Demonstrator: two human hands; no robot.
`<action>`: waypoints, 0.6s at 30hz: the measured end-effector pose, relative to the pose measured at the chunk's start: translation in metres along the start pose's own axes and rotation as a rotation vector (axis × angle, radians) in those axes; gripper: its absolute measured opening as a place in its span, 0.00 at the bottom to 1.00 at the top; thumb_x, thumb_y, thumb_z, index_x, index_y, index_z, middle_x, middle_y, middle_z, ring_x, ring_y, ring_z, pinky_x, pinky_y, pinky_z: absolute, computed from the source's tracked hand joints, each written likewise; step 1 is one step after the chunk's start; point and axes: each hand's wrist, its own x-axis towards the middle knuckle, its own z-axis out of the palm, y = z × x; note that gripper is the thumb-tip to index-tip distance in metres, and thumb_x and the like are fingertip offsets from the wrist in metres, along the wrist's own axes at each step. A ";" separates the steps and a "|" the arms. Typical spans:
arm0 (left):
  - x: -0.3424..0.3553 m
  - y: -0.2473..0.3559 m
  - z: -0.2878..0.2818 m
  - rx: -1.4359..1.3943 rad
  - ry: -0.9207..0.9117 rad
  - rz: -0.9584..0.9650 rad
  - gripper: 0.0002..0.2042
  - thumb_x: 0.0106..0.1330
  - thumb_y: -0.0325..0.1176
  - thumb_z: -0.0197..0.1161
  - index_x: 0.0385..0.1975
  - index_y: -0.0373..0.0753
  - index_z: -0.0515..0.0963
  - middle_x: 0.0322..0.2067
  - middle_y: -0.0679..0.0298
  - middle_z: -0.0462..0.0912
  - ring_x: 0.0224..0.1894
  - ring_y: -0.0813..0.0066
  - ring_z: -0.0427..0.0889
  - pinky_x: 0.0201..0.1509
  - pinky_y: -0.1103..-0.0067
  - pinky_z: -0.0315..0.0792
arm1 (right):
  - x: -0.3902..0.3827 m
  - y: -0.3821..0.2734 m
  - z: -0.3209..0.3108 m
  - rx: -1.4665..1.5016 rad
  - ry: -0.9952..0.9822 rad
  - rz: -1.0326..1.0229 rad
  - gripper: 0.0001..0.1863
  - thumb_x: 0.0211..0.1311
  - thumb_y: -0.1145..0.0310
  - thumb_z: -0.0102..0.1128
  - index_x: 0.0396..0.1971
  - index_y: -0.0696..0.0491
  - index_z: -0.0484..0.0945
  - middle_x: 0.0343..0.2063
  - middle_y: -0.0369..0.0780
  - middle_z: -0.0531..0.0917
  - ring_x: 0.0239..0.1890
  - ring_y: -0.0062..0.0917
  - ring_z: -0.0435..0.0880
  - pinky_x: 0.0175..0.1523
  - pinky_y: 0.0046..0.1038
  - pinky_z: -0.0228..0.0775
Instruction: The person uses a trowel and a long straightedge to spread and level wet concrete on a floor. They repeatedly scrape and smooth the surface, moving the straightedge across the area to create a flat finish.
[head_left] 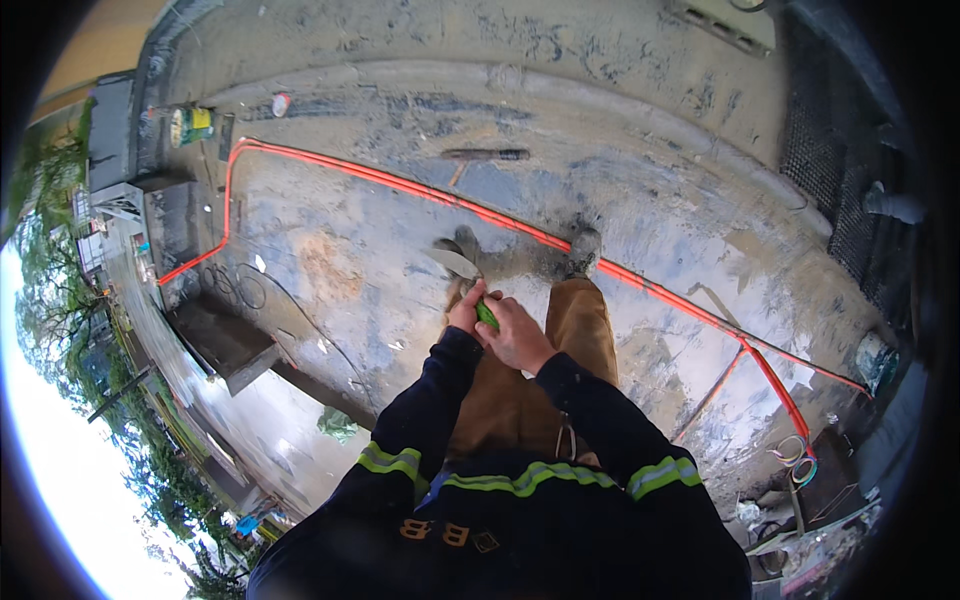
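Note:
I hold a trowel-like tool with a pale metal blade (450,261) and a green handle (487,312) out in front of my body, above my feet. My left hand (463,316) is wrapped around the tool near the base of the blade. My right hand (518,334) grips the green handle just right of it, its fingers close against my left hand. Beneath them are my brown trousers (577,332) and dusty boots (585,250) on the stained concrete floor (330,220).
Orange conduits (390,183) cross the floor past my boots. A dark-handled tool (485,154) lies beyond them. A bucket (190,127) stands at upper left, near a concrete trough (215,340). Coiled wires (797,462) sit at lower right, and dark mesh (810,170) at upper right.

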 end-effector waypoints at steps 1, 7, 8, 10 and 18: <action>0.024 -0.004 -0.018 -0.030 0.067 0.040 0.15 0.60 0.45 0.59 0.37 0.40 0.70 0.26 0.61 0.77 0.28 0.68 0.77 0.28 0.72 0.73 | 0.009 0.029 -0.002 -0.021 -0.006 0.014 0.18 0.53 0.64 0.56 0.41 0.58 0.68 0.32 0.48 0.74 0.38 0.43 0.74 0.41 0.39 0.67; 0.175 -0.025 -0.137 0.744 0.263 -0.072 0.12 0.57 0.38 0.61 0.31 0.36 0.73 0.21 0.63 0.76 0.25 0.70 0.79 0.26 0.75 0.72 | 0.095 0.281 0.038 -0.625 -0.094 0.204 0.21 0.50 0.63 0.59 0.43 0.57 0.67 0.35 0.46 0.74 0.39 0.40 0.75 0.43 0.39 0.68; 0.200 -0.028 -0.156 0.888 0.225 -0.089 0.13 0.57 0.39 0.61 0.31 0.35 0.73 0.22 0.61 0.77 0.26 0.68 0.79 0.28 0.74 0.73 | 0.123 0.317 0.057 -0.766 -0.105 0.141 0.23 0.50 0.61 0.58 0.44 0.58 0.67 0.36 0.45 0.74 0.41 0.38 0.74 0.43 0.40 0.68; 0.225 -0.031 -0.185 1.403 0.201 -0.105 0.16 0.55 0.41 0.60 0.33 0.33 0.73 0.24 0.55 0.79 0.31 0.60 0.80 0.33 0.70 0.73 | 0.186 0.365 0.097 -0.870 -0.122 0.106 0.20 0.51 0.64 0.54 0.44 0.57 0.68 0.35 0.43 0.74 0.41 0.34 0.74 0.44 0.35 0.68; 0.260 0.005 -0.178 2.012 -0.182 -0.354 0.12 0.54 0.37 0.55 0.33 0.35 0.72 0.35 0.51 0.77 0.41 0.54 0.76 0.46 0.65 0.69 | 0.351 0.479 0.204 -1.218 0.370 -0.314 0.14 0.53 0.69 0.48 0.40 0.54 0.71 0.37 0.38 0.73 0.43 0.33 0.73 0.47 0.42 0.65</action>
